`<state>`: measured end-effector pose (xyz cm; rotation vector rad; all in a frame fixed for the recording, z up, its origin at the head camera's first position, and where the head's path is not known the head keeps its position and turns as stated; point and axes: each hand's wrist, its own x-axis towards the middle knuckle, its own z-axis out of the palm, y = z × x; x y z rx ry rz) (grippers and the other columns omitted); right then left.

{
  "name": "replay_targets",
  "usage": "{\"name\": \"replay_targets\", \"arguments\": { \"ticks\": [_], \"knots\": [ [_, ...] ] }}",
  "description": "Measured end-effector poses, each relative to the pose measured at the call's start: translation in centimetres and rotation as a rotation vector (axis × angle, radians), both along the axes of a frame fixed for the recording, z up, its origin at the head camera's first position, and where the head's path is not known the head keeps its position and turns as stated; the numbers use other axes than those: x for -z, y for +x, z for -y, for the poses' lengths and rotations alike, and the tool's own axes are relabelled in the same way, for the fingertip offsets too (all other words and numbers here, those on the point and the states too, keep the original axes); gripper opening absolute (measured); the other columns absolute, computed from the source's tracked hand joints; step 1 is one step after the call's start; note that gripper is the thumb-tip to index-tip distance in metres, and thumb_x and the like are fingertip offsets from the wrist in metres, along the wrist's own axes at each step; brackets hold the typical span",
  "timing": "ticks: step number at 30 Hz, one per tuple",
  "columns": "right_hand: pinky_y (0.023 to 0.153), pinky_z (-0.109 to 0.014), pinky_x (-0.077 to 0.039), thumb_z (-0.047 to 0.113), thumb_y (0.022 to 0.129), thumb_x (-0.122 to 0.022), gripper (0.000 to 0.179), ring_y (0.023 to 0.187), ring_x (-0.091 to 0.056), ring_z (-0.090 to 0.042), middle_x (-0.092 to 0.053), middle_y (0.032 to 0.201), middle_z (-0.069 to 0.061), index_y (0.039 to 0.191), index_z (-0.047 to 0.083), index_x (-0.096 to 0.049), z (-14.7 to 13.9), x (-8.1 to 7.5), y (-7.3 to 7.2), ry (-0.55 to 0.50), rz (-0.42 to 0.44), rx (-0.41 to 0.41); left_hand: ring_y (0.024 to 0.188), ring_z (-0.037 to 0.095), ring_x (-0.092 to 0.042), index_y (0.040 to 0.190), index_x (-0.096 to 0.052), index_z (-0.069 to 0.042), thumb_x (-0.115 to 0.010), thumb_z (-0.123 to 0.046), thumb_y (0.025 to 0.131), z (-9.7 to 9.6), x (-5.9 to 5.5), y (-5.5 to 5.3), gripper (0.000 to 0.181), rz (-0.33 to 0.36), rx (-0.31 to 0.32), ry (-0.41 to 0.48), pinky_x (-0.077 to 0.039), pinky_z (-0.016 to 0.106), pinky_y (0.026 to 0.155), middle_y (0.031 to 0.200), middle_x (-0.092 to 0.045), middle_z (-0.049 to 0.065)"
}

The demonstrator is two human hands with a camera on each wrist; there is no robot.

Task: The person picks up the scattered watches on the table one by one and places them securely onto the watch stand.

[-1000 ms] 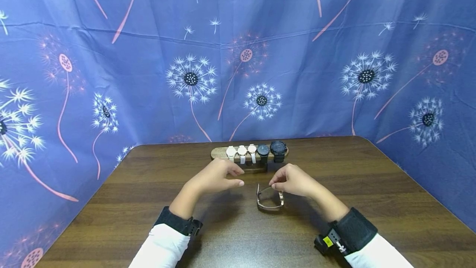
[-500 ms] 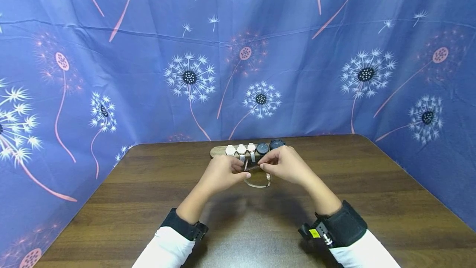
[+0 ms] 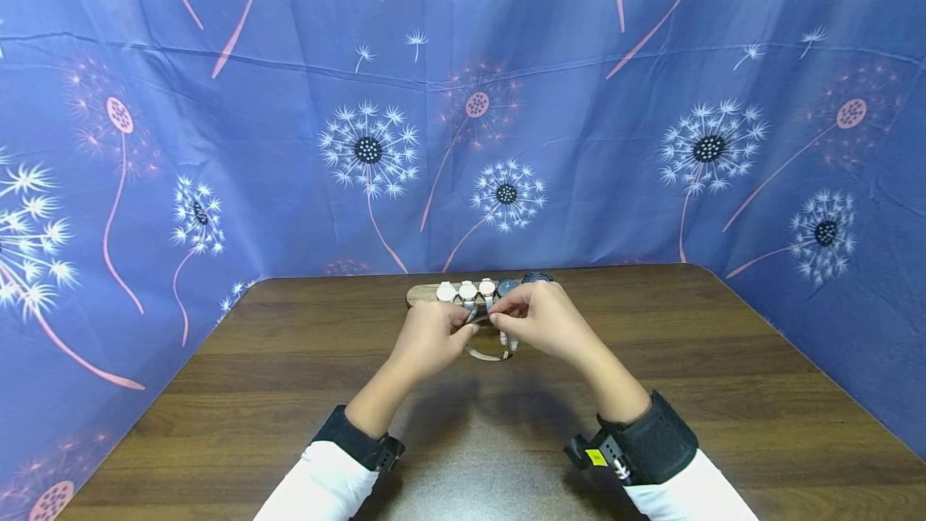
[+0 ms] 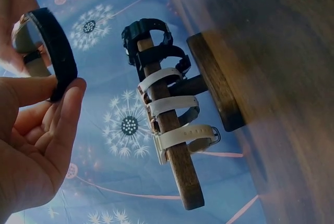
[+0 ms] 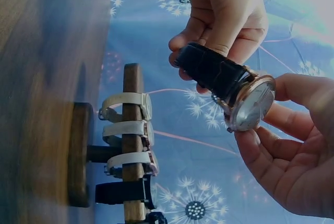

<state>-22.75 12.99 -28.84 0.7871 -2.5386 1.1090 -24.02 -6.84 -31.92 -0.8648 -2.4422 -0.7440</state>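
Observation:
A wristwatch [image 5: 251, 105] with a rose-gold case and black strap is held in the air between both hands, its strap forming a loop. My left hand [image 3: 427, 338] pinches the strap [image 4: 60, 51] between thumb and fingers, clear in the left wrist view. On the opposite side, my right hand [image 3: 546, 318] grips the watch's case between thumb and fingers, as the right wrist view shows. Seen from the head, the loop hangs between the two hands, in front of a wooden watch stand [image 3: 419, 296].
The stand's bar [image 4: 189, 185] carries several watches: white-strapped ones [image 4: 175, 136] at one end, black ones [image 4: 156, 56] at the other. Its wooden base [image 4: 216, 85] rests on the brown table [image 3: 289, 360]. Behind the table hangs a blue dandelion-print cloth [image 3: 579, 207].
The right hand has carried the watch forward and left, up from near the tabletop. My left hand has met it and taken hold of the strap.

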Motion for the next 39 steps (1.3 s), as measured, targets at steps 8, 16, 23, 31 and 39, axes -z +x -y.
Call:
{"name": "replay_targets", "arguments": {
  "ticks": [8, 16, 23, 31, 39],
  "knots": [
    [0.073, -0.028, -0.056, 0.009, 0.093, -0.065, 0.02, 0.084, -0.068, -0.017, -0.072, 0.1, -0.01, 0.108, -0.001, -0.072, -0.9, -0.7, 0.1, -0.11, -0.04, -0.05, 0.047, 0.0, -0.036, 0.071, -0.073, -0.009, -0.073, -0.004, 0.083, 0.1, -0.1, -0.2, 0.013, 0.061, 0.064, 0.23, -0.03, 0.017, 0.041, 0.056, -0.058, -0.007],
    [0.101, -0.038, -0.047, -0.005, 0.077, -0.076, 0.064, 0.116, -0.059, -0.031, -0.055, 0.132, -0.018, 0.135, -0.007, -0.05, -1.9, -0.7, 0.1, -0.114, -0.024, -0.349, 0.068, 0.015, -0.065, 0.103, -0.072, 0.009, -0.065, 0.004, 0.088, 0.3, -0.7, -0.3, 0.017, 0.349, 0.21, 0.569, -0.055, 0.02, 0.058, 0.093, -0.072, 0.018],
    [0.104, -0.039, -0.042, 0.016, 0.066, -0.091, 0.082, 0.119, -0.054, -0.022, -0.055, 0.133, -0.005, 0.138, 0.008, -0.054, -0.7, -0.1, 0.1, -0.07, -0.154, -0.33, 0.079, 0.009, -0.059, 0.111, -0.068, 0.012, -0.061, 0.006, 0.091, 0.3, -1.0, -0.2, 0.022, 0.534, 0.296, 0.73, -0.051, 0.018, 0.065, 0.097, -0.07, 0.015],
    [0.102, -0.042, -0.042, 0.018, 0.066, -0.09, 0.067, 0.118, -0.053, -0.019, -0.06, 0.126, -0.001, 0.127, 0.012, -0.063, 0.1, 0.4, 0.1, -0.102, -0.303, -0.286, 0.079, 0.008, -0.06, 0.113, -0.066, 0.013, -0.06, 0.003, 0.092, 0.3, -1.4, 0.3, 0.023, 0.579, 0.332, 0.776, -0.051, 0.018, 0.064, 0.098, -0.07, 0.012],
    [0.102, -0.037, -0.043, 0.011, 0.067, -0.087, 0.057, 0.116, -0.056, -0.021, -0.064, 0.122, -0.002, 0.12, 0.008, -0.067, 0.1, 0.7, -0.3, -0.177, -0.366, -0.281, 0.089, 0.011, -0.064, 0.118, -0.064, 0.011, -0.065, -0.001, 0.09, 0.3, -1.8, 0.4, 0.03, 0.671, 0.339, 0.773, -0.055, 0.026, 0.076, 0.106, -0.07, 0.013]
  ]
}}
